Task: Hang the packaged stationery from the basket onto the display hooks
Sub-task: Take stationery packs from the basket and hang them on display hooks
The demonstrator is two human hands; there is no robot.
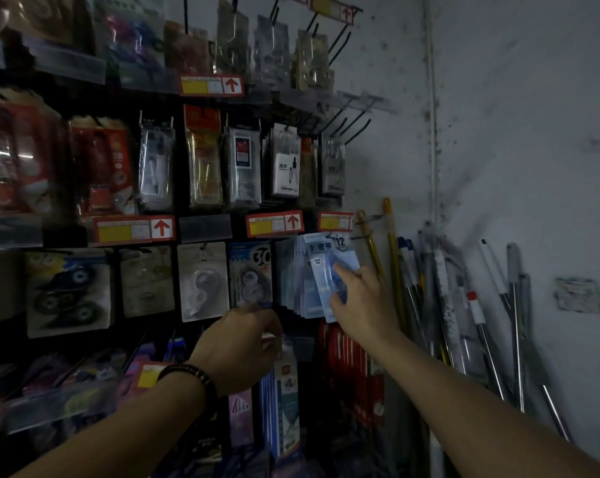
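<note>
Blue blister pack [322,288]: front of the stack at the right end of the display rack [178,188], top up by the hook [333,235], hanging tilted.
Looks light: thin card, slick clear bubble, bends easily. I'd grip the card edges, not the bubble. Right hand [364,301] pinches its lower right edge. Left hand [243,346] is curled with its back to the camera, so can't tell what it holds.

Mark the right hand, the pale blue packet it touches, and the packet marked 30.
right hand [364,298]: head view, back of the hand.
pale blue packet [322,288]: head view, its front face.
packet marked 30 [250,274]: head view, middle of its front.
</note>
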